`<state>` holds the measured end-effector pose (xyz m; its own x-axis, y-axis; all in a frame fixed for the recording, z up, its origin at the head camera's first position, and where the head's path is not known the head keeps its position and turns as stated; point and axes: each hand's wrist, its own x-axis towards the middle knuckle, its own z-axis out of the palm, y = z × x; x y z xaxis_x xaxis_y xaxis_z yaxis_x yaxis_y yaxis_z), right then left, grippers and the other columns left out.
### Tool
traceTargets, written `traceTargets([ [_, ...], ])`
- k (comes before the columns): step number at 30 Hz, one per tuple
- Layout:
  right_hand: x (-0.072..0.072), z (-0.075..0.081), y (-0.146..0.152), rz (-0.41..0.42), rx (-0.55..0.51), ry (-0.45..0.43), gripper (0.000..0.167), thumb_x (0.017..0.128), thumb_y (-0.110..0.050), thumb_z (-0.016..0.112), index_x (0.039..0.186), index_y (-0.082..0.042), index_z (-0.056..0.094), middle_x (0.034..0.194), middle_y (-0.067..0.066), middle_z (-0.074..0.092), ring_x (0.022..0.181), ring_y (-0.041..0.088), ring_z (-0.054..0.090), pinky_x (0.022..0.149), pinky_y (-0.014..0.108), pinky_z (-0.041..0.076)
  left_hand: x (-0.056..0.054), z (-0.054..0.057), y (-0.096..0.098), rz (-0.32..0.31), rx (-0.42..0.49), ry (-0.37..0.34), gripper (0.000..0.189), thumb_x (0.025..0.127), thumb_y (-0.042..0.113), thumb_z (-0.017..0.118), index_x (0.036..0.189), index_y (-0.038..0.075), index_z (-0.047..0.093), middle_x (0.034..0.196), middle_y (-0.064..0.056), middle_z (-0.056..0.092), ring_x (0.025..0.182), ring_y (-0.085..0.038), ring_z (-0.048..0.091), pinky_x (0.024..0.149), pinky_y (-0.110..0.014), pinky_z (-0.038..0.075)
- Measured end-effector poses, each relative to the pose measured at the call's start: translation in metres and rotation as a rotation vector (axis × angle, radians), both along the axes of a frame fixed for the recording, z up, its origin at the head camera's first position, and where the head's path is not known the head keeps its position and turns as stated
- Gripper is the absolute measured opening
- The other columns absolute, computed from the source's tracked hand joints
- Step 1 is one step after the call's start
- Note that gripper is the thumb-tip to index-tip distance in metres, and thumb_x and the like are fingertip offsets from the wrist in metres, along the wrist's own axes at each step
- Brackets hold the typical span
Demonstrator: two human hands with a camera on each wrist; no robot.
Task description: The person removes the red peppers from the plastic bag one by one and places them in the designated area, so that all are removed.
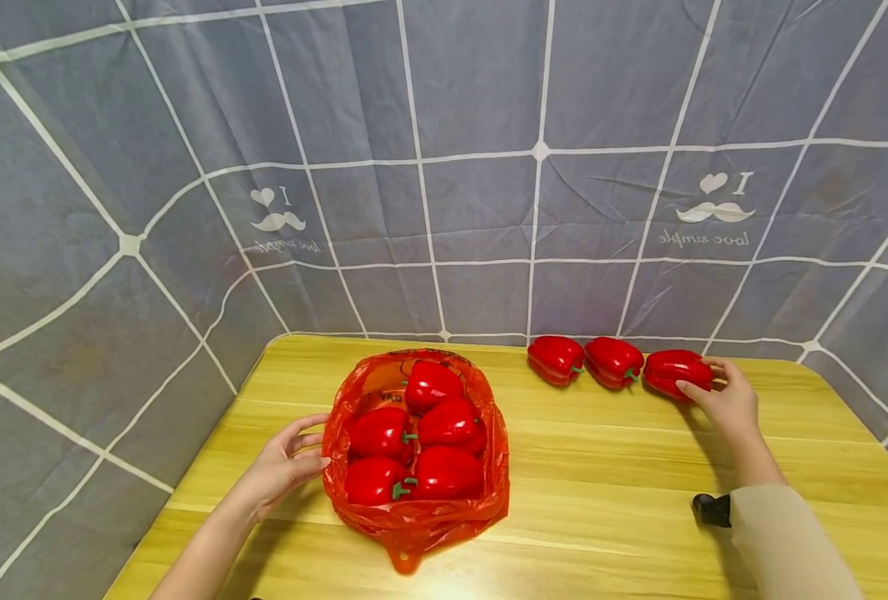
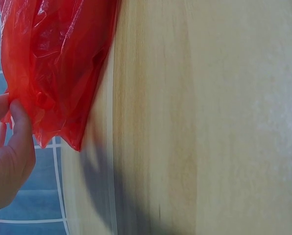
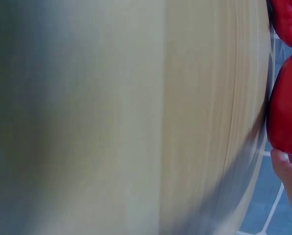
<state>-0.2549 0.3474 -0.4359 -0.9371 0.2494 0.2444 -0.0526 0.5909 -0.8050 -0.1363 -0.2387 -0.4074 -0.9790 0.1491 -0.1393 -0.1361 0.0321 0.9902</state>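
Note:
A red plastic bag (image 1: 496, 492) stands with its mouth open on the table, several red bell peppers (image 1: 451, 425) with green stems inside it. My left hand (image 1: 286, 467) pinches the bag's left side between thumb and fingers; the left wrist view shows the bag's crinkled wall (image 2: 58, 63) beside that hand (image 2: 11, 156). At the back right, my right hand (image 1: 730, 400) grips the right end of a red bell pepper (image 1: 674, 372). In the right wrist view the thumb touches the end of this pepper (image 3: 288, 107). Two more bell peppers (image 1: 556, 360) lie in a row to its left.
The pale wooden table (image 1: 594, 483) ends at a grey cloth wall (image 1: 481, 208) with white lines, close behind the loose peppers. A small black object (image 1: 711, 509) shows beside the right sleeve (image 1: 785, 533).

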Motion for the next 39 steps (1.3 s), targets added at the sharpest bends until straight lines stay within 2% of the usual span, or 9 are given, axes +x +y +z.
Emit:
traceTargets([
  [9, -0.004, 0.0, -0.004, -0.05, -0.002, -0.005, 0.049, 0.084, -0.002, 0.064, 0.126, 0.008, 0.042, 0.12, 0.034, 0.047, 0.104, 0.046, 0.05, 0.062, 0.0, 0.031, 0.001, 0.0, 0.0, 0.003, -0.007, -0.004, 0.066, 0.084, -0.008, 0.059, 0.139, -0.008, 0.023, 0.114, -0.015, 0.051, 0.095, -0.013, 0.061, 0.079, -0.03, 0.053],
  [20, -0.009, 0.001, -0.006, -0.074, 0.01, -0.011, 0.049, 0.085, -0.003, 0.064, 0.127, 0.007, 0.043, 0.122, 0.033, 0.048, 0.105, 0.045, 0.051, 0.062, 0.002, 0.031, 0.001, -0.001, 0.001, 0.001, 0.006, 0.0, 0.066, 0.085, -0.008, 0.057, 0.141, -0.007, 0.022, 0.115, -0.017, 0.051, 0.095, -0.013, 0.061, 0.079, -0.03, 0.053],
  [31, -0.006, 0.004, 0.0, -0.005, 0.042, 0.013, 0.048, 0.084, -0.004, 0.065, 0.126, 0.008, 0.045, 0.118, 0.033, 0.049, 0.102, 0.045, 0.05, 0.059, 0.001, 0.035, 0.0, 0.0, 0.0, 0.003, -0.004, 0.007, 0.066, 0.084, -0.009, 0.057, 0.14, -0.008, 0.023, 0.116, -0.017, 0.051, 0.095, -0.013, 0.061, 0.079, -0.031, 0.053],
  [36, 0.0, 0.012, 0.0, 0.04, 0.075, 0.034, 0.047, 0.084, -0.007, 0.065, 0.124, 0.008, 0.046, 0.116, 0.032, 0.051, 0.098, 0.041, 0.052, 0.061, 0.003, 0.037, 0.0, 0.001, 0.001, 0.002, -0.009, 0.006, 0.065, 0.085, -0.008, 0.058, 0.14, -0.007, 0.023, 0.116, -0.019, 0.05, 0.095, -0.013, 0.061, 0.079, -0.032, 0.053],
  [39, 0.003, 0.021, 0.0, 0.081, 0.083, 0.046, 0.048, 0.084, -0.01, 0.066, 0.124, 0.009, 0.045, 0.118, 0.033, 0.05, 0.1, 0.043, 0.051, 0.061, 0.003, 0.038, 0.0, 0.002, 0.001, 0.004, -0.012, 0.003, 0.065, 0.085, -0.008, 0.058, 0.14, -0.008, 0.023, 0.115, -0.017, 0.051, 0.094, -0.012, 0.061, 0.079, -0.032, 0.053],
])
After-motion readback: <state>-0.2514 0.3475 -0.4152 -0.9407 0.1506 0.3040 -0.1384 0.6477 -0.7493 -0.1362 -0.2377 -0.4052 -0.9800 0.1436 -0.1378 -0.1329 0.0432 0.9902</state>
